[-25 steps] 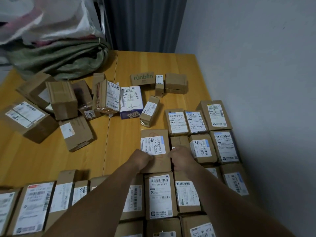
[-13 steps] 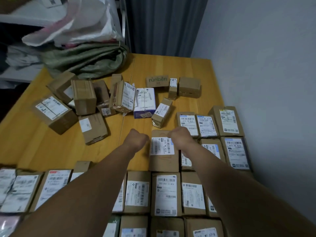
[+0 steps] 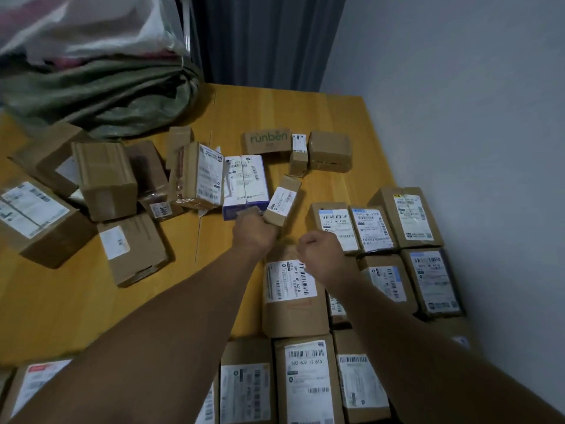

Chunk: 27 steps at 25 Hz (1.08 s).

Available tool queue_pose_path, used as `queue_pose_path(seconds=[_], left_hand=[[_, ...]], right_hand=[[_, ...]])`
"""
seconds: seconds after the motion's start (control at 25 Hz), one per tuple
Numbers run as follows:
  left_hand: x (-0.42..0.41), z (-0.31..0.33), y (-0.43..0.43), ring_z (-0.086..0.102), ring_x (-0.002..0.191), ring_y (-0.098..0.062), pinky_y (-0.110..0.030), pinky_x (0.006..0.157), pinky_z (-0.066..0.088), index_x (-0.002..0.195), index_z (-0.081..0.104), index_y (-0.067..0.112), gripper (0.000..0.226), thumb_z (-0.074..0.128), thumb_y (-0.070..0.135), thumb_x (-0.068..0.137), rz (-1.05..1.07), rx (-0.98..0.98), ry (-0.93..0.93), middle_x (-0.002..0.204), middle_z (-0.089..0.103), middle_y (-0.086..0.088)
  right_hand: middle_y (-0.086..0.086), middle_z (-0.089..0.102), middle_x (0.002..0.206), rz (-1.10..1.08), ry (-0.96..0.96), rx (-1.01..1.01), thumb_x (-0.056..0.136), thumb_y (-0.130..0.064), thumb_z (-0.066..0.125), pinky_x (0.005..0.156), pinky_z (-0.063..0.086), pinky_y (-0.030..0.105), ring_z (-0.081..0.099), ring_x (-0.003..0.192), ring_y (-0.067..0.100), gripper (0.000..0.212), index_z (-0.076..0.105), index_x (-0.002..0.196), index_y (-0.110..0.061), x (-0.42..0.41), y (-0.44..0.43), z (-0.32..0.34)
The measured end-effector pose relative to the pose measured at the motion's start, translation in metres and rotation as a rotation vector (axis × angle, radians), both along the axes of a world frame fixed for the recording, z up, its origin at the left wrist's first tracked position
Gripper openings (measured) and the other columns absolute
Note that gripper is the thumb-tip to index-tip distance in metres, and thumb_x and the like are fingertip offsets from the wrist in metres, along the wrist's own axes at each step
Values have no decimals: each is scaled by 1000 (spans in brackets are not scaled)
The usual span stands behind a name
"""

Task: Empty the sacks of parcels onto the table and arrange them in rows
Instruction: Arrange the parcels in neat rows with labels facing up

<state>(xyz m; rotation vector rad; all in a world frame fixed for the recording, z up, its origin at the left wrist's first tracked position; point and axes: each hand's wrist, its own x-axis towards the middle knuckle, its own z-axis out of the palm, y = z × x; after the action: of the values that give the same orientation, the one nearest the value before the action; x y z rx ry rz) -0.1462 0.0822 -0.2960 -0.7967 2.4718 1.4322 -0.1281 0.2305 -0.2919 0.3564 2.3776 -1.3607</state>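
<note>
Cardboard parcels with white labels cover the wooden table (image 3: 76,301). My left hand (image 3: 255,232) is curled at the near end of a small narrow parcel (image 3: 284,198), which lies tilted beside a blue and white box (image 3: 244,182); its fingers are hidden. My right hand (image 3: 321,255) is a loose fist holding nothing, just above a large brown parcel (image 3: 290,313). To the right, labelled parcels (image 3: 336,224) lie in neat rows. Another row (image 3: 305,377) runs along the near edge under my forearms.
Unsorted boxes (image 3: 104,179) are heaped at the left. Three small boxes, one marked runben (image 3: 267,142), sit at the back. A green sack (image 3: 107,96) and a white sack (image 3: 91,26) are piled at the back left. A grey wall (image 3: 458,117) borders the table's right edge.
Both hands have left the large brown parcel and moved away from me. The left hand has reached the small narrow parcel; the right has followed a shorter way.
</note>
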Motion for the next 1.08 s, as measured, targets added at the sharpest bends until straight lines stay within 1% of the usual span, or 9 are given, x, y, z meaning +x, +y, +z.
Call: queue_pose_path(seconds=[0.08, 0.16, 0.28, 0.52, 0.68, 0.76, 0.88, 1.0, 1.08], left_hand=[[-17, -17, 5, 62, 108, -32, -44, 87, 57, 116, 60, 12, 49, 72, 34, 74, -14, -80, -26, 120, 64, -14], [-29, -30, 12, 57, 116, -35, -46, 94, 53, 124, 52, 7, 62, 78, 36, 75, -41, -147, -71, 127, 57, -18], [-40, -41, 21, 53, 121, -37, -47, 99, 50, 130, 44, 4, 79, 84, 41, 72, -61, -168, -91, 130, 56, -19], [-44, -46, 17, 67, 91, -29, -35, 71, 55, 110, 63, 7, 46, 73, 34, 74, -14, -42, -29, 103, 70, -10], [-32, -36, 14, 64, 83, -23, -41, 75, 55, 94, 67, 11, 42, 71, 38, 62, 148, 323, -41, 97, 72, -8], [-29, -39, 9, 67, 90, -26, -49, 87, 57, 95, 68, 14, 38, 68, 38, 66, 161, 412, -55, 98, 73, -9], [-22, -38, 7, 69, 97, -28, -48, 92, 56, 102, 72, 17, 36, 67, 33, 70, 175, 495, -56, 100, 75, -6], [-17, -38, 7, 68, 98, -28, -39, 79, 54, 107, 71, 15, 35, 68, 31, 76, 192, 517, -66, 103, 74, -7], [-16, -42, 3, 68, 94, -29, -43, 78, 55, 103, 72, 11, 41, 73, 35, 69, 176, 484, -91, 101, 74, -10]], right_hand=[[7, 69, 85, -17, 28, -29, 85, -5, 57, 78, 56, 45, 67, 87, 30, 19, 72, 83, -16, -10, 2, -4], [7, 69, 79, -51, 33, -80, 75, -8, 53, 72, 52, 45, 66, 81, 32, 24, 70, 67, -24, -19, 5, -6], [10, 69, 80, -23, 16, -103, 79, -5, 59, 72, 55, 46, 64, 77, 28, 21, 67, 69, -22, -25, 9, -9], [16, 68, 85, -36, -3, -149, 88, 4, 59, 64, 50, 37, 61, 72, 24, 20, 66, 79, -13, -27, 15, -7], [18, 70, 89, -60, 12, -116, 89, 5, 59, 68, 54, 40, 64, 76, 26, 27, 64, 77, -19, -27, 20, -4], [18, 68, 88, -71, -4, -134, 90, 5, 58, 66, 52, 38, 62, 74, 25, 27, 62, 78, -19, -26, 22, -2], [19, 64, 84, -82, -23, -155, 91, 5, 58, 64, 48, 37, 59, 72, 26, 24, 62, 79, -16, -22, 26, -2], [18, 64, 82, -93, -44, -174, 92, 4, 58, 64, 47, 37, 59, 71, 26, 21, 63, 81, -14, -19, 27, -4], [16, 64, 81, -92, -54, -171, 92, 3, 57, 64, 47, 36, 59, 71, 24, 21, 63, 82, -14, -18, 26, -5]])
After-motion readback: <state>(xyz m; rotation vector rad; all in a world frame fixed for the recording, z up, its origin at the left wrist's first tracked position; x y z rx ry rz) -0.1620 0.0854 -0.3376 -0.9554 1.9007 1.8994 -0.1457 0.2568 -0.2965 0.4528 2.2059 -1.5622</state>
